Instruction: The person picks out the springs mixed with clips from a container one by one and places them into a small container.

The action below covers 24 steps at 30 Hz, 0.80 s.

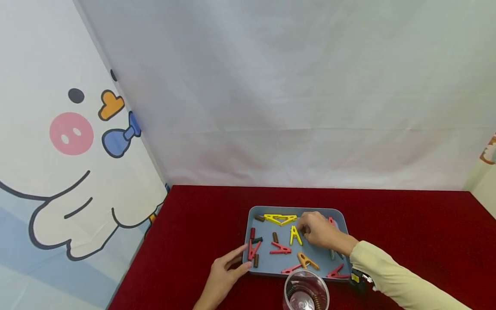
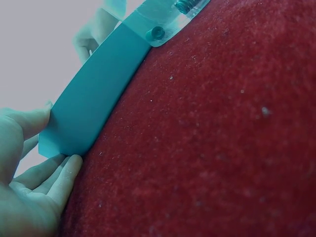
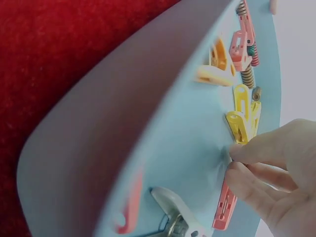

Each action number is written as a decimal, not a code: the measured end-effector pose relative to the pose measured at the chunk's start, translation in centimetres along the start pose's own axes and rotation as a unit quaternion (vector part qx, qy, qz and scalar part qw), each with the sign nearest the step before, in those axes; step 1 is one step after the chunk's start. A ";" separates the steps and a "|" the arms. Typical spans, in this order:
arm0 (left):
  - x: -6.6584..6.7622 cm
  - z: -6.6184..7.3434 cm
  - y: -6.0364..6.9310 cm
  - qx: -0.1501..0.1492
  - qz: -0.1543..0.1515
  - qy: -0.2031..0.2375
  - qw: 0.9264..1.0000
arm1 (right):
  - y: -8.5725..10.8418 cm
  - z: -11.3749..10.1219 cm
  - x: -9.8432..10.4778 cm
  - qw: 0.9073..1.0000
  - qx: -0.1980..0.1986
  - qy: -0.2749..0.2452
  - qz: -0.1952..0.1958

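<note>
A grey-blue tray (image 1: 271, 263) holds yellow clips (image 1: 296, 236), red clips (image 1: 281, 249), an orange clip (image 1: 307, 261) and loose coil springs (image 1: 275, 237). My left hand (image 1: 222, 275) holds the tray's near left corner, thumb at the rim and fingers low against the outside in the left wrist view. Over the tray's right half, my right hand (image 1: 319, 231) reaches down. Its thumb and index fingertip pinch a small dark thing (image 3: 231, 159), mostly hidden, between the yellow clips and a red clip (image 3: 224, 210). A grey clip (image 3: 173, 205) lies nearby.
A clear plastic cup (image 1: 326, 287) with several springs inside stands at the tray's near side. Red cloth (image 1: 193, 224) covers the table. A white curtain (image 1: 290, 107) hangs behind, and a printed cartoon panel (image 1: 77, 185) stands at left.
</note>
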<state>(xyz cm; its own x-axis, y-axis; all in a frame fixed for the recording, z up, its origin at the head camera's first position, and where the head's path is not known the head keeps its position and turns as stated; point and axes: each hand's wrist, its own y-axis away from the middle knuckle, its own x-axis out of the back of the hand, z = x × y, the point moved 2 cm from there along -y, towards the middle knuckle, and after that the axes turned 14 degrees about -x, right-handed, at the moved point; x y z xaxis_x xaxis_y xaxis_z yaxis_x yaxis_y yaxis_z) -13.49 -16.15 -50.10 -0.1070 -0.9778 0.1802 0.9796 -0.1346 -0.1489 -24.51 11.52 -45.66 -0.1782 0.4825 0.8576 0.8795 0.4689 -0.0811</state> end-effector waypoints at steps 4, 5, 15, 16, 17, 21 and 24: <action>-0.1 0.0 0.0 0.001 -0.002 0.003 1.000 | 0.2 0.1 0.3 1.000 0.003 -0.017 0.014; -0.1 0.0 -0.1 0.000 -0.003 0.002 1.000 | 0.3 0.2 0.4 1.000 0.002 -0.021 0.016; 0.0 -0.2 0.0 -0.001 0.001 0.001 1.000 | 0.9 0.7 1.0 0.998 -0.013 -0.044 0.032; 0.0 -0.2 -0.1 -0.001 0.000 0.001 1.000 | 1.0 0.7 1.1 0.998 -0.013 -0.046 0.035; 0.0 -0.2 -0.1 -0.001 0.000 0.000 1.000 | 1.0 0.7 1.2 0.998 -0.012 -0.049 0.036; 0.0 -0.2 -0.1 -0.003 -0.002 -0.003 1.000 | 1.4 0.7 1.3 0.997 -0.017 -0.059 0.038; 0.0 -0.2 -0.1 -0.004 -0.001 -0.004 1.000 | 1.6 0.7 1.3 0.997 -0.025 -0.069 0.039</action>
<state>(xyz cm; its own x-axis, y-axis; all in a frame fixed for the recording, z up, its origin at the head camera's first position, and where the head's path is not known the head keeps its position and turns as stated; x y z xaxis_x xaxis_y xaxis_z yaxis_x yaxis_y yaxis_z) -13.60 -16.14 -50.26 -0.1071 -0.9764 0.1875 0.9780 -0.1373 -0.1567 -23.67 13.44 -45.02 -0.1639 0.6150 0.7713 0.9132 0.3904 -0.1172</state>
